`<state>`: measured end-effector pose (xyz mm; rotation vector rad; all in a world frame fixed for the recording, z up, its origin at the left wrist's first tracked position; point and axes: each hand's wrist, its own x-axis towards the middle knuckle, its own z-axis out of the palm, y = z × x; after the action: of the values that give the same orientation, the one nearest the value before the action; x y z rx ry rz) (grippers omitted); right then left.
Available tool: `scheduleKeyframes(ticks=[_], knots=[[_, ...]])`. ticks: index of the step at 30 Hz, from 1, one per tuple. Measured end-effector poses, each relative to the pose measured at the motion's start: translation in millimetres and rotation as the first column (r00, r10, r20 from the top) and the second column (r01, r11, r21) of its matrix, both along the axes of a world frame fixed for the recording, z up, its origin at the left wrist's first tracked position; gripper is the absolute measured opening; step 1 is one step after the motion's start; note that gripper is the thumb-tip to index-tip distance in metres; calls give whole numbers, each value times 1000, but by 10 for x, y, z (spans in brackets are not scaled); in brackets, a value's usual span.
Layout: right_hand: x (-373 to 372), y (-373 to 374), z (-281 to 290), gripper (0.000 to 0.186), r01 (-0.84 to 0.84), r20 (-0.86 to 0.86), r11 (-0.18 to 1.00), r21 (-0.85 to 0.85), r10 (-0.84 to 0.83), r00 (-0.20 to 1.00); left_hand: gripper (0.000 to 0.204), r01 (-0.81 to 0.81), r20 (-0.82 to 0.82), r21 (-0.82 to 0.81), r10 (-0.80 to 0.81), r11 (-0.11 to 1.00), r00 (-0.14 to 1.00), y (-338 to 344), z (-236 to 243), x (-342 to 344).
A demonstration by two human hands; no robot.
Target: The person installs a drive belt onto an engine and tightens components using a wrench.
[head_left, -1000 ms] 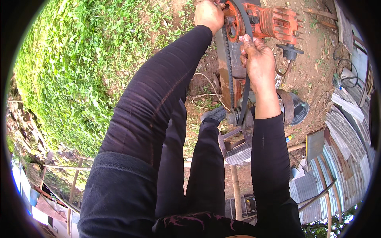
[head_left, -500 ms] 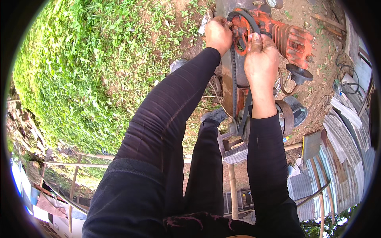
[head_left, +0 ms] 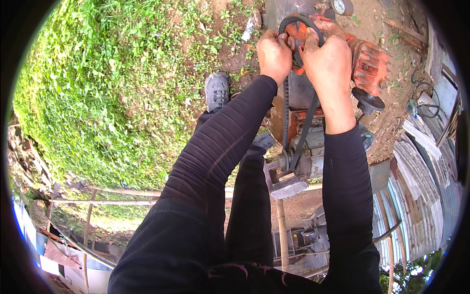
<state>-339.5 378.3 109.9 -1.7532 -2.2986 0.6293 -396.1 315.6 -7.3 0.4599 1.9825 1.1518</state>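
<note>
- Drive belt [head_left: 304, 128]: one black belt, looped over the orange pulley [head_left: 297, 35] at the top of the machine and running down in two strands to a small pulley [head_left: 284, 160] low on the frame. It sits at the upper centre of the view, directly ahead of me.
- Left hand [head_left: 274, 55]: my fingers are curled tight, knuckles up, closed over the left side of the belt loop at the orange pulley. The wrist is bent slightly, the arm nearly straight and reaching forward in a black ribbed sleeve.
- Right hand [head_left: 329, 61]: soiled with grime, laid over the right side of the same pulley with fingers wrapped onto the belt and rim. Whether the grip is fully closed beneath, I cannot tell. The forearm runs straight up from the lower edge.
- Both hands sit just beside each other, one on each side of the loop.
- Orange engine block [head_left: 368, 63]: one, finned, touching the right hand's far side.
- Round gauge [head_left: 341, 6]: one, at the top edge.
- Shoe [head_left: 217, 91]: one grey shoe visible, on the dirt at the edge of the grass [head_left: 107, 93].
- Corrugated metal sheets [head_left: 416, 186]: several, at right.
</note>
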Motion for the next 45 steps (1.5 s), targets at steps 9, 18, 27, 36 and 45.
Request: scheduleKeyframes(ticks=[9, 18, 27, 36, 45], knots=[[-48, 84, 242, 29, -25, 199, 987, -157, 57, 978, 15, 225, -264, -74, -237, 972, 935, 41, -16, -207], [84, 67, 182, 20, -15, 23, 996, 89, 13, 1000, 32, 653, -455, 186, -525, 734, 719, 354, 187, -711], [-69, 431, 184, 17, -152, 194, 973, -177, 186, 963, 27, 664, -302, 286, -593, 691, 746, 468, -7, -922], [-147, 731, -65, 15, -170, 162, 954, -249, 214, 963, 25, 486, -233, 261, -434, 834, 870, 332, -154, -677], [-81, -35, -273, 42, -320, 211, 937, 139, 287, 934, 17, 370, -205, 158, -336, 916, 919, 352, -63, -419]])
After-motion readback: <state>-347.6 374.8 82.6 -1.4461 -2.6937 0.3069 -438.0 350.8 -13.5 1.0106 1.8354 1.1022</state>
